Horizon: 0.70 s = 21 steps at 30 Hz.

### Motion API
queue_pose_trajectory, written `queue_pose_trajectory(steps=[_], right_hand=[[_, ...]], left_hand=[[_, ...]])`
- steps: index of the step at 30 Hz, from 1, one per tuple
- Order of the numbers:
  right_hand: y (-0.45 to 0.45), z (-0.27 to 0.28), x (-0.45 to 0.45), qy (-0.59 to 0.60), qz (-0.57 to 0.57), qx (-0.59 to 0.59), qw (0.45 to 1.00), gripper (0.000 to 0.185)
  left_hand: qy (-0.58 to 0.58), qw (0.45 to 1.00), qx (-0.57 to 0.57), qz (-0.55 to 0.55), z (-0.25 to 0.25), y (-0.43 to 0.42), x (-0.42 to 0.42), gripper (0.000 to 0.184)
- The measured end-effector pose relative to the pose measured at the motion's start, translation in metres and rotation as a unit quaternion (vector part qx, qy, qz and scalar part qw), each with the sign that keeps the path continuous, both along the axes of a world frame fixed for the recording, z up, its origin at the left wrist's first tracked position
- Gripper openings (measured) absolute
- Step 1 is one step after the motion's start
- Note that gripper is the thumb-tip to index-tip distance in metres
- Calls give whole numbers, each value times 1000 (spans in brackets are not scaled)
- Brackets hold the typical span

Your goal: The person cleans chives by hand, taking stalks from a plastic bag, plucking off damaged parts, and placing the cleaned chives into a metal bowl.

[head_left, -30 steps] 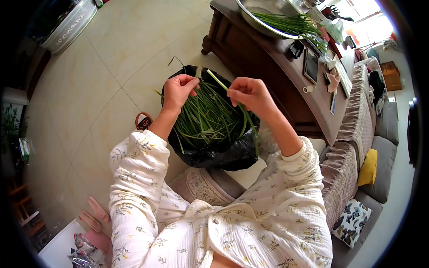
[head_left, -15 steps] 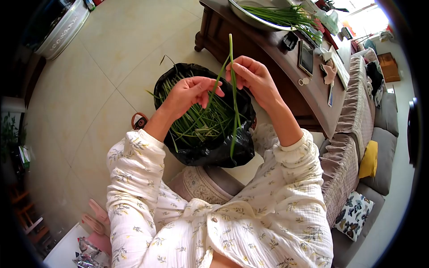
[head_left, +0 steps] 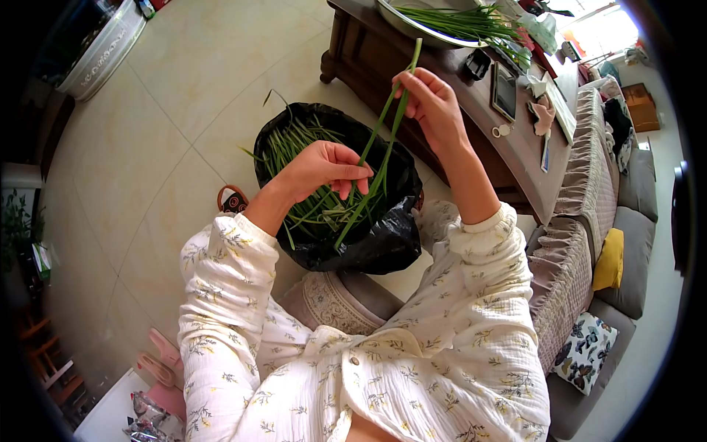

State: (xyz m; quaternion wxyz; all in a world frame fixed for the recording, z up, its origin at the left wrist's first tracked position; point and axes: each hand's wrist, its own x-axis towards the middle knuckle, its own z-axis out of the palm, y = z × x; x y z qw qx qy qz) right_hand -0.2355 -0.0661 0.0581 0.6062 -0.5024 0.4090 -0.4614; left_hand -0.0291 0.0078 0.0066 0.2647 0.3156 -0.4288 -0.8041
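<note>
My right hand [head_left: 431,103] pinches a long green chive stalk [head_left: 398,118] near its pale upper end, and the leaves hang down from there. Lower and to the left, my left hand [head_left: 324,173] has thumb and forefinger closed on one of the same stalk's leaves, while another leaf trails past its fingertips. Beneath both hands sits a black plastic bag [head_left: 390,239] with its mouth spread wide. Inside lies a heap of loose chives [head_left: 324,210], partly hidden by my left hand and wrist.
A wooden table [head_left: 508,158] stands at the upper right. On it are a metal basin [head_left: 434,37] with a bunch of chives [head_left: 468,23], and a dark-screened device [head_left: 504,90]. A covered sofa [head_left: 563,272] runs along the right. A patterned stool [head_left: 331,302] is below the bag.
My right hand has moved up and right with the stalk, which now slants more. My left hand has shifted slightly right and closed on a leaf.
</note>
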Motion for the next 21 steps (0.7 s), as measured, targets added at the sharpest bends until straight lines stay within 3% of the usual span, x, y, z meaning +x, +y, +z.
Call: queue_pose_trajectory(steps=[10,14,17,21], right_hand=[[-22,1,-25,-84,-86,-32,992,16],[-24,3,-29,-109,-170,-63,977,14],[-29,7,-41,-144,-217,-86,962,14],[-33,11,-53,-159,-229,-99,955,15]], left_hand=[[8,999,-29,27,-8,5,0,18],[71,986,-18,149,-20,2,-2,20],[54,971,13,231,-26,1,0,20],[-63,983,-59,163,-30,4,2,21]])
